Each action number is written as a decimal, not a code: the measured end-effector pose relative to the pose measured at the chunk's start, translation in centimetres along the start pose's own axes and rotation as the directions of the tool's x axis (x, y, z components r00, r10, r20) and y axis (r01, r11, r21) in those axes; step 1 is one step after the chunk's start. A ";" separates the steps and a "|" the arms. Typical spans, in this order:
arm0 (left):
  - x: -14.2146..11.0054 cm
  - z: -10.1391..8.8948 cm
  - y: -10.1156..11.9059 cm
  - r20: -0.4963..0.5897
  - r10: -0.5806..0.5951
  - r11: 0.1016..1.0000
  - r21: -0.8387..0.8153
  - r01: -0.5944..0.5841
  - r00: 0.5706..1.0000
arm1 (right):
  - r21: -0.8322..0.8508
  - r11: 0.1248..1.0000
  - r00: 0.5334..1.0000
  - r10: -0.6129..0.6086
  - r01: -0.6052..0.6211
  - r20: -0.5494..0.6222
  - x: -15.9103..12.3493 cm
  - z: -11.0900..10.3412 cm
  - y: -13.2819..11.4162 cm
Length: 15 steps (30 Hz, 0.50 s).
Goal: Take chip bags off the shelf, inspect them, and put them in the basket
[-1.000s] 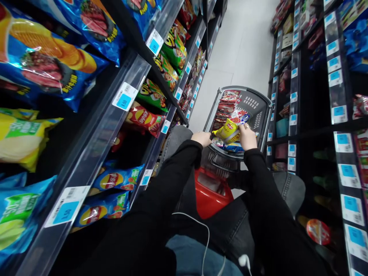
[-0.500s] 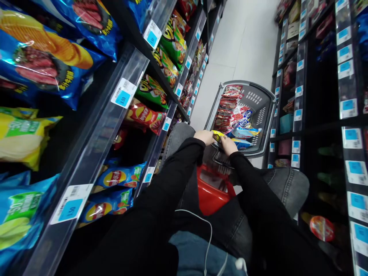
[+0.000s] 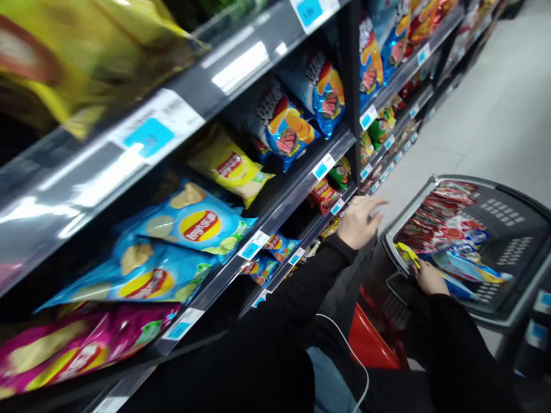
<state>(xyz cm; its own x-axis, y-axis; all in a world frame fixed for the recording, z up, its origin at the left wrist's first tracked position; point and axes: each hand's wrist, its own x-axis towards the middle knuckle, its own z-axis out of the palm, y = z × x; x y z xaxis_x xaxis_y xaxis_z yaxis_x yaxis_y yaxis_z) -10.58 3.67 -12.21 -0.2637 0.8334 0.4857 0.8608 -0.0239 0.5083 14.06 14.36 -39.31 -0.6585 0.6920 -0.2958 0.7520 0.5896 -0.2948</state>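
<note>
My right hand (image 3: 430, 278) is closed on a small yellow snack packet (image 3: 407, 252) at the near rim of a grey shopping basket (image 3: 527, 241). Inside that basket lie several red snack packets (image 3: 430, 215) and blue-and-white packets (image 3: 469, 267). My left hand (image 3: 360, 221) is raised beside the lower shelf, fingers apart, holding nothing. Close to it on the shelf is a red bag of chips (image 3: 325, 196). Part of the yellow packet is covered by my right fingers.
Shelves of chip bags line the left, with light blue bags (image 3: 189, 223), a yellow bag (image 3: 236, 166) and purple bags (image 3: 90, 344). Price tags (image 3: 253, 245) run along the shelf edges. A red plastic part (image 3: 374, 338) is between my legs. Grey floor (image 3: 486, 115) stretches ahead.
My left hand has let go of the yellow packet and moved left towards the shelf. The right hand keeps the packet at the basket. My view has turned left to the shelves.
</note>
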 end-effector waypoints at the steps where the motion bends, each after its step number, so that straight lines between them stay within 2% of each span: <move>1: 0.0 -2.5 -0.3 -0.148 -0.034 0.995 0.088 0.048 0.988 | -0.010 1.000 1.000 0.001 -0.001 -0.010 0.0 0.3 0.2; 2: 0.0 -4.8 -0.7 -0.285 -0.074 0.977 0.170 0.127 0.956 | -0.018 1.000 1.000 0.007 -0.007 -0.018 -0.1 0.4 0.4; 3: 0.1 -7.0 -1.2 -0.412 -0.122 0.945 0.231 0.233 0.903 | -0.023 1.000 1.000 0.002 -0.002 -0.020 -0.2 0.5 0.5; 4: 0.2 -8.9 -1.9 -0.526 -0.179 0.896 0.262 0.358 0.832 | -0.026 1.000 1.000 -0.007 0.007 -0.017 -0.4 0.5 0.5; 5: 0.4 -10.5 -2.6 -0.631 -0.250 0.830 0.251 0.498 0.734 | -0.028 0.999 1.000 -0.018 0.018 -0.006 -0.5 0.5 0.5; 7: 0.7 -12.7 -4.4 -0.752 -0.398 0.672 0.151 0.725 0.525 | -0.025 0.999 0.999 -0.044 0.044 0.022 -0.8 0.4 0.4; 8: 0.7 -13.4 -5.3 -0.776 -0.454 0.599 0.097 0.795 0.438 | -0.020 0.999 0.998 -0.049 0.049 0.036 -1.0 0.3 0.3; 9: 0.8 -13.9 -6.2 -0.785 -0.493 0.543 0.059 0.838 0.375 | -0.010 0.999 0.998 -0.048 0.048 0.049 -1.1 0.3 0.2; 13: 0.4 -15.0 -9.6 -0.787 -0.585 0.433 -0.098 0.896 0.196 | 0.045 0.999 0.996 -0.022 0.019 0.081 -1.9 0.4 0.2; 15: 0.2 -15.8 -11.1 -0.722 -0.685 0.394 -0.251 0.884 0.100 | 0.056 0.998 0.997 -0.022 0.018 0.077 -2.4 0.5 0.3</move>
<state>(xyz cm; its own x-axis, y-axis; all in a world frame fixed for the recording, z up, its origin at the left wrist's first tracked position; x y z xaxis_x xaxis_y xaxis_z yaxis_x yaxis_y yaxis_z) -27.04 -4.60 -6.53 -0.9298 -0.2994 0.2139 -0.0037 0.5888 0.8082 15.81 12.67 -39.11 -0.6752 0.6446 -0.3586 0.7374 0.5775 -0.3504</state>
